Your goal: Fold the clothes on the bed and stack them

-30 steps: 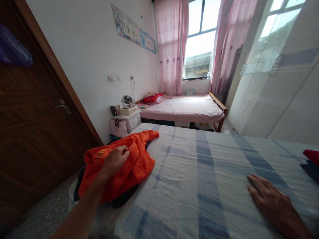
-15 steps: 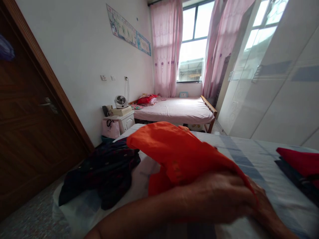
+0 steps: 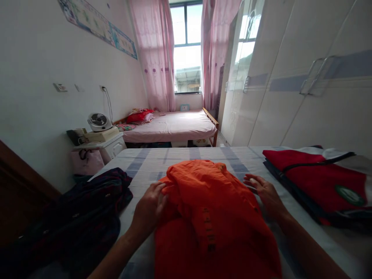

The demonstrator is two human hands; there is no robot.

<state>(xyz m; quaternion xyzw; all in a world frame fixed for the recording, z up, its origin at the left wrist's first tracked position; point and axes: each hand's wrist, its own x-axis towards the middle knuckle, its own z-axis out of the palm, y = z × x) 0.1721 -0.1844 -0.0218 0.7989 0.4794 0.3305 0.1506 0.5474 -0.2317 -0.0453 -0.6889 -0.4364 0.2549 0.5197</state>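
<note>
Orange garment [image 3: 215,217] lowered onto bed [image 3: 154,157]; left hand [image 3: 149,207] at left edge, grip unclear; right hand [image 3: 269,197] wide, beside opposite edge.

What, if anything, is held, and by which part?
The left grip is at the left edge of the orange garment; whether it pinches the cloth cannot be told. The right grip, open, holds nothing.

Bright window [image 3: 192,62], pink curtains [image 3: 157,54], white wardrobe [image 3: 286,108], pale wall [image 3: 31,62].
</note>
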